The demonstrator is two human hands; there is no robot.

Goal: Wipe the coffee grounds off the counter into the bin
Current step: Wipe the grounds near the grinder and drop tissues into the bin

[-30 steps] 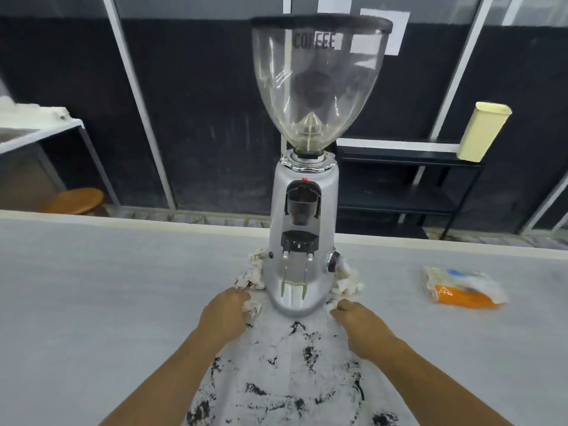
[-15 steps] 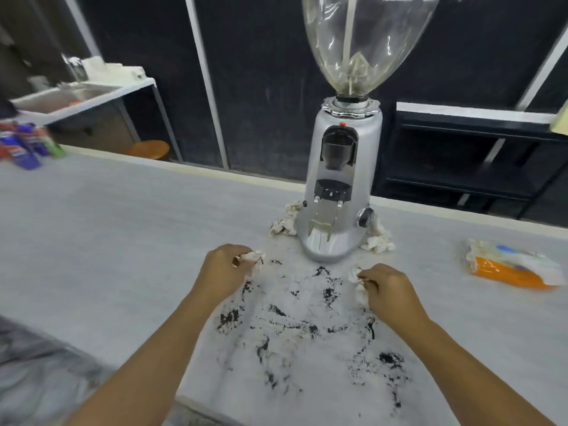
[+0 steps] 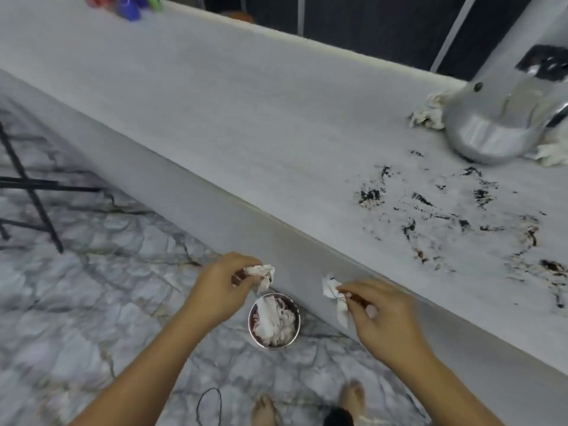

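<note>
Both hands are off the counter now; half a second ago they were pinching tissue wads just in front of the grinder, among the grounds. They have swung away from it and down past the counter's front edge to the bin, a small round metal can on the marble floor at the foot of the counter.

Left hand: fingers pinched on a crumpled tissue, held directly above the bin's far rim. Not released.

Right hand: fingertips pinched on a second tissue, which hangs just to the grinder side of the bin, in front of the counter's face. Not yet over the opening.

Bin contents: several used white tissues, some stained. Both held tissues look mostly white; how much ground coffee they carry cannot be told.

Coffee grounds: dark smears and clumps spread over the counter top between the grinder and the near edge, clearly not cleared. More tissue is wadded against the grinder's base on the bin side, and another wad on the opposite side.

Judgement: this is a discard step, not a finish. Dropping the left tissue should land it in the bin; the right needs to shift over first. Fresh wiping material and further passes look necessary, as most of the spill remains.
</note>
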